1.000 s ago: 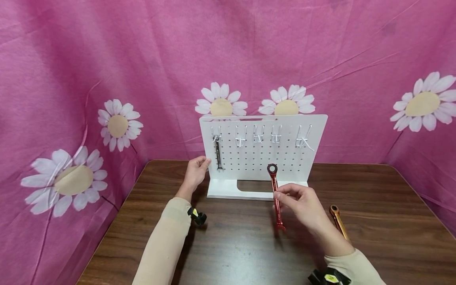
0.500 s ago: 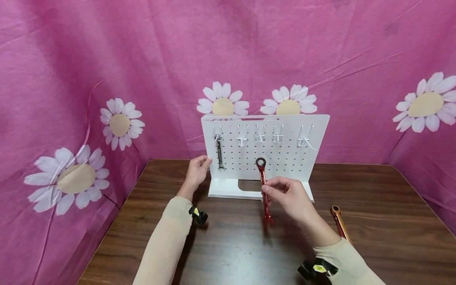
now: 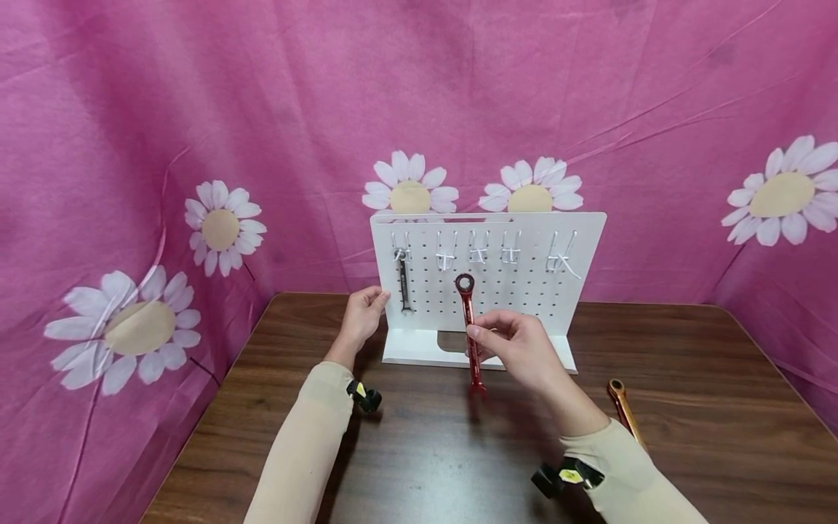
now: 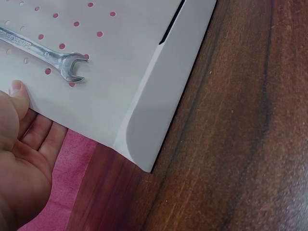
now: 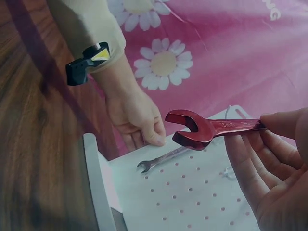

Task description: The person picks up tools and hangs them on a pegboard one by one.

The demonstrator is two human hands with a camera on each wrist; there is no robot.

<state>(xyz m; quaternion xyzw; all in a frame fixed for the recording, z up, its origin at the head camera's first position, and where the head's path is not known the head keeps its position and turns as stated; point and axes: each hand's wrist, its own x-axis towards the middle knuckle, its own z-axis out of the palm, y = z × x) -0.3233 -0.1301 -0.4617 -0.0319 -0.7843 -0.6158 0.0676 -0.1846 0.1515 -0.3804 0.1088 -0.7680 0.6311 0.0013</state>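
A red combination wrench [image 3: 468, 320], ring end up and open end down, is pinched between thumb and fingers of my right hand [image 3: 524, 349]. It is held in front of the white pegboard [image 3: 524, 298], apart from it. My left hand [image 3: 361, 316] grips the board's left edge, thumb on the front and fingers behind, as the left wrist view shows. A silver wrench [image 3: 403, 284] hangs by its ring end from the leftmost hook [image 3: 401, 251]. In the right wrist view the red wrench's open jaw end [image 5: 197, 130] is nearest the camera.
Several more white wire hooks [image 3: 478, 251] line the upper board, with nothing hanging on them. A gold-orange wrench [image 3: 625, 411] lies on the wooden table [image 3: 707, 393] to the right, partly hidden by the right sleeve. A pink flowered cloth [image 3: 314, 109] hangs behind.
My right hand has moved left and up toward the board, carrying the red wrench with it. The left hand keeps its hold on the board's edge.
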